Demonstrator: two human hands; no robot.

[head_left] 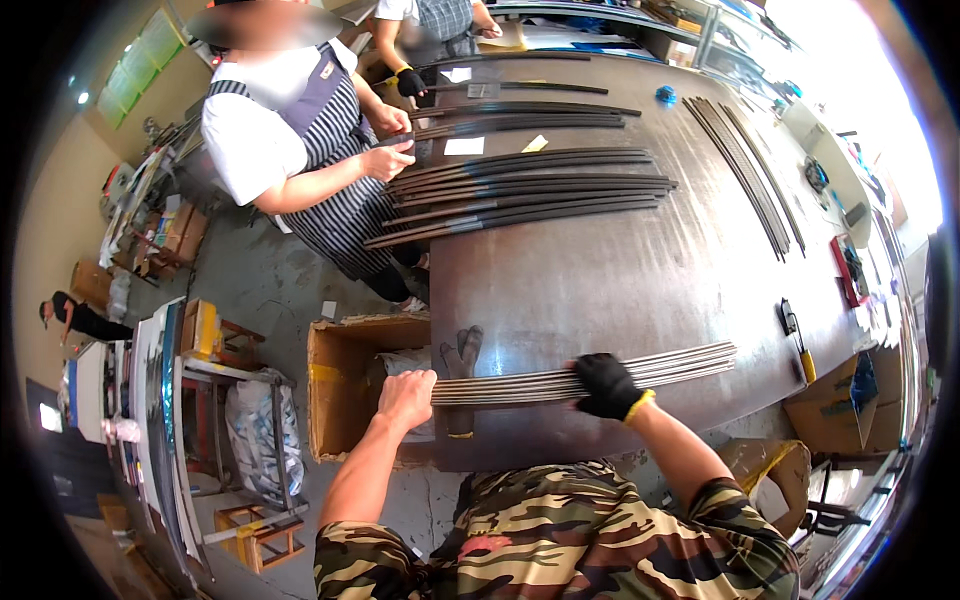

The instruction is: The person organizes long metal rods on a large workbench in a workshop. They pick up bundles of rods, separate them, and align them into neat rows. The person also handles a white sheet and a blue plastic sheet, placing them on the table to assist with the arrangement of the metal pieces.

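A bundle of thin, silvery metal rods (510,387) lies across the near part of the metal-topped table (730,280). My bare left hand (407,398) is closed around the bundle's left end, at the table's edge. Over the bundle, right of its middle, my right hand (606,387) wears a black glove with a yellow cuff, its fingers wrapped round the rods. The rods' right ends fan slightly on the tabletop. Just beyond the bundle, near my left hand, lies a dark glove (467,347).
An open cardboard box (335,385) stands below the table's left edge. Dark rods (560,190) lie in groups farther back, with more rods (740,170) at the right. A yellow-handled tool (797,340) rests near the right edge. A co-worker (310,150) in a striped apron stands at the far left side.
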